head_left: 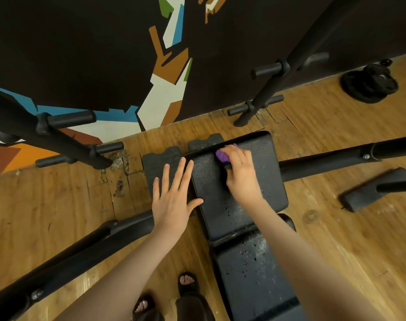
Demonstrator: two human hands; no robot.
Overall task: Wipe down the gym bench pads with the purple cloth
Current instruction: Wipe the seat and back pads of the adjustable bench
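The black bench runs from the bottom of the view toward the wall. Its far pad point(264, 172) is textured and scuffed, and the near pad point(255, 279) shows worn spots. My right hand point(240, 172) grips the bunched purple cloth point(221, 155) and holds it down on the far pad near its top left corner. Only a small part of the cloth shows past my fingers. My left hand point(173, 198) lies flat with straight, spread fingers along the far pad's left edge, thumb on the pad.
Black rack uprights with pegs stand at left point(65, 144) and right point(274, 89). A base crossbar point(336, 161) runs across the wooden floor under the bench. Weight plates point(369, 85) lie at the far right by the wall. My sandalled feet point(185, 283) stand left of the near pad.
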